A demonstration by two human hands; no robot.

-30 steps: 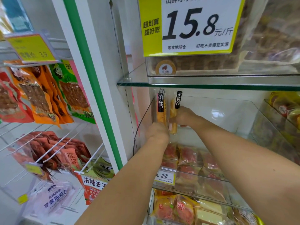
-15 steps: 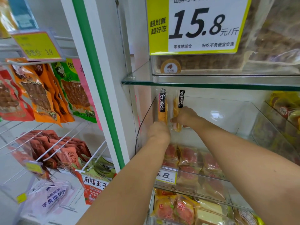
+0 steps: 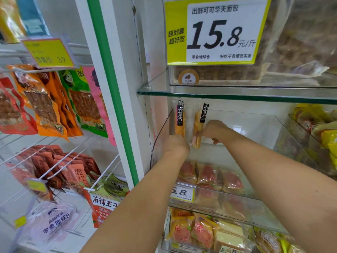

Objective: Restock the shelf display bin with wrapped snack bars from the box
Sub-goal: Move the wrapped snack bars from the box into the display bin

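Two wrapped snack bars, orange with black labels, stand upright at the left end of a clear plastic display bin [image 3: 259, 125] under the glass shelf. My left hand [image 3: 176, 145] grips the bottom of the left bar [image 3: 180, 119], which stands against the bin's left wall. My right hand [image 3: 213, 131] holds the right bar [image 3: 199, 125] by its lower half, tilted slightly. The two bars stand a hand's width apart. The rest of the bin looks bare. The supply box is not in view.
A glass shelf [image 3: 237, 94] sits close above the bars, carrying a bin with a 15.8 price sign [image 3: 215, 30]. Below are bins of red wrapped cakes [image 3: 209, 176]. A white and green post [image 3: 116, 99] stands left, with hanging snack packs [image 3: 42, 103] beyond. Yellow packs [image 3: 321, 128] fill the right bin.
The two bars have moved apart: the left one is now against the bin's left wall, and the right one sits a little farther right and lower.
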